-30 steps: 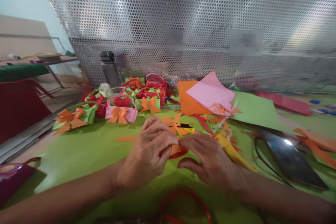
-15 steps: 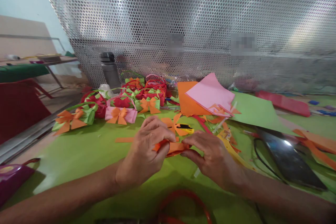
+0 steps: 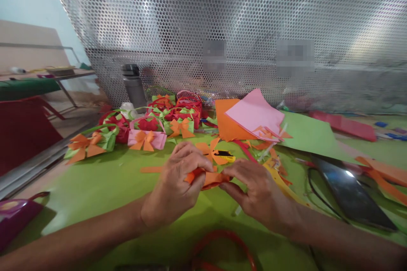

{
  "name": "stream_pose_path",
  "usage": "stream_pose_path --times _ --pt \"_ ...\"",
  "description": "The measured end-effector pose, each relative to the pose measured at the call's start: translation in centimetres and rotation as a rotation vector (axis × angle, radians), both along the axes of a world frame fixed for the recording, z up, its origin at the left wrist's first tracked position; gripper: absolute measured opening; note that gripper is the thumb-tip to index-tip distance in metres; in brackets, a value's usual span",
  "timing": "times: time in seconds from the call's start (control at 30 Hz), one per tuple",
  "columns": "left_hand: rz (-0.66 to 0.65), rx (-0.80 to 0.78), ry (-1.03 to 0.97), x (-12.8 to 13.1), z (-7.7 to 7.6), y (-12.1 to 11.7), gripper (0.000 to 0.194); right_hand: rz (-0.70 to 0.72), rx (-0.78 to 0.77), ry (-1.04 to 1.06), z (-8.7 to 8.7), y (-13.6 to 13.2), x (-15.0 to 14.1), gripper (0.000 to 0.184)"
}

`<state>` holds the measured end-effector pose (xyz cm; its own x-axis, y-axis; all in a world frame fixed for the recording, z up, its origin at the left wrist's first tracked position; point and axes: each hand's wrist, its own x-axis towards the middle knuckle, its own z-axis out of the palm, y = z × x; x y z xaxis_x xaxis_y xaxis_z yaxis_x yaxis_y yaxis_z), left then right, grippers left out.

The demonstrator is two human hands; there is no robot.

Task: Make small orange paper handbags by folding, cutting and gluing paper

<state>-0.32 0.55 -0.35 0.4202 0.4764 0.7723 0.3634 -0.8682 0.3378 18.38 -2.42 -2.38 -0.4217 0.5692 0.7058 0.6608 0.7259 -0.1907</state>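
Observation:
Over the green tabletop [image 3: 104, 199], a folded piece of orange paper [image 3: 212, 179] stretches between both hands. My left hand [image 3: 178, 182] pinches its left end, with curled fingers hiding part of it. The right end is pinched between thumb and fingertips of my right hand [image 3: 257, 188]. Just beyond the fingers lie an orange paper bow [image 3: 210, 150] and a yellow-and-black utility knife [image 3: 225, 156]. An orange paper strip [image 3: 151, 170] lies flat beside my left hand.
Small paper bags with bows [image 3: 146, 139] crowd the back left, near a grey bottle [image 3: 133, 87]. Pink sheets [image 3: 256, 112] and a green sheet [image 3: 308, 131] lie at the back right. A black phone [image 3: 352, 194] and yellow scissors [image 3: 286, 186] sit by my right arm.
Almost nothing differs. Both hands keep their pinch on the orange paper, and the view has shifted only slightly.

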Motion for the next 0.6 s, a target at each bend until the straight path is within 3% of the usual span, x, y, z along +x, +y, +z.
stream_pose_path --times 0.37,0.6 --pt "0.000 0.006 -0.006 -0.02 0.06 -0.07 0.021 0.023 -0.022 -0.010 -0.02 0.02 0.03 0.008" --pt "-0.008 -0.007 0.001 -0.01 0.09 -0.07 0.024 0.055 -0.116 -0.015 0.30 -0.04 0.08 0.019"
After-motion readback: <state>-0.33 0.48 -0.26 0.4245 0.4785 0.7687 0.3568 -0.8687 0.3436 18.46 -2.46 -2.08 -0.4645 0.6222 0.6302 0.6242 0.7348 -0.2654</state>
